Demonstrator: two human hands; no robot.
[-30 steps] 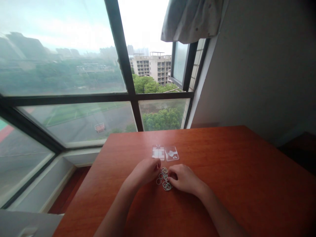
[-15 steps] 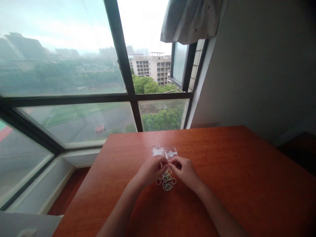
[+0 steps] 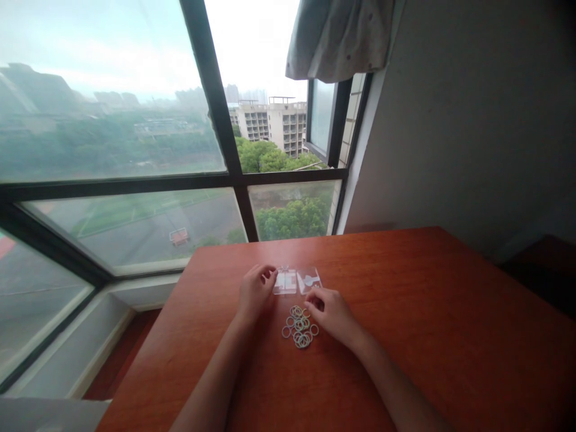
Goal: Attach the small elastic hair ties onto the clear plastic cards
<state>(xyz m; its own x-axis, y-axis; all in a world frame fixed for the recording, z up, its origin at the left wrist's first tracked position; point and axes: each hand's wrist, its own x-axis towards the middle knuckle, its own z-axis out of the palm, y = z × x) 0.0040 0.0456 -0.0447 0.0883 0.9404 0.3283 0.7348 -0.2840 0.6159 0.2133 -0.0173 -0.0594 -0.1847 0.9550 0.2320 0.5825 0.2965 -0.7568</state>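
altogether, two hands (image 3: 257,293) (image 3: 332,313) near one ring pile (image 3: 299,326)

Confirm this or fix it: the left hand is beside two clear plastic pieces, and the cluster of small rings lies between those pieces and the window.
One fix: the head view shows the small rings on the wearer's side of the two clear plastic pieces, not towards the window. The left hand is beside them.
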